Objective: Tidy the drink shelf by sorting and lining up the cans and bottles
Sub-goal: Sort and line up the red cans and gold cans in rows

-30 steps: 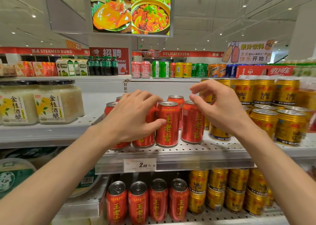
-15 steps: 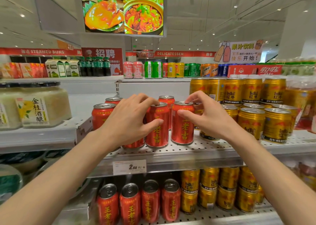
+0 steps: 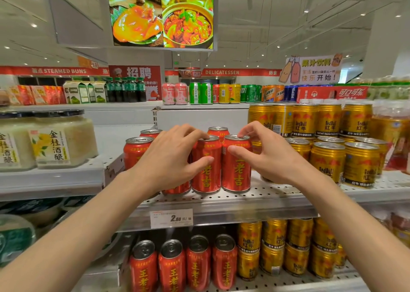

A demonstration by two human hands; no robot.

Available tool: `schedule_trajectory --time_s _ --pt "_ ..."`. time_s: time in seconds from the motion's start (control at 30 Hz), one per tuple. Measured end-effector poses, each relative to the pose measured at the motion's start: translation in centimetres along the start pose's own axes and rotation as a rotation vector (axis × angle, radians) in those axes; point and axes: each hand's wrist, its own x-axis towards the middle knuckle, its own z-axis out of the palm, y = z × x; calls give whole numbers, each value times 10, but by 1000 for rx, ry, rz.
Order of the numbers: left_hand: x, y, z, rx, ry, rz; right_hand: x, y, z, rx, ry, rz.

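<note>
Two red cans lettered 王老吉 stand upright, touching, at the perforated shelf's [image 3: 277, 197] front edge. The left hand [image 3: 168, 160] pinches the left can [image 3: 206, 172], fingertip on lid, thumb on label; the right hand [image 3: 269, 156] pinches the right can [image 3: 236, 172] likewise. At three o'clock, gold RedBull cans [image 3: 328, 160]; at six o'clock, a price tag [image 3: 172, 218] reading 2.60.

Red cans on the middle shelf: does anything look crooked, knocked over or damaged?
Nothing stands out. The red cans stand upright and undented on the perforated shelf. The left hand and right hand each grip one front can.
</note>
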Motion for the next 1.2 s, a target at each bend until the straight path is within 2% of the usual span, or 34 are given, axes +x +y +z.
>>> schedule_trajectory --time_s 0.27,0.43,0.77,0.93,1.07,1.2 --pt "-10 -27 -30 -8 60 -100 23 -11 -11 -61 23 -78" --pt "-9 -59 -47 -10 52 -200 55 -38 -2 -49 -30 -115" --pt "27 -99 -59 -121 -199 -359 124 -72 33 -121 -283 -176" --pt "47 -111 -47 -238 -405 -428 143 -73 48 -191 -387 -132" --pt "53 -116 -42 -338 -432 -460 151 -66 57 -166 -465 -91" --pt "52 -118 -42 -373 -413 -476 152 -67 56 -153 -466 -102"
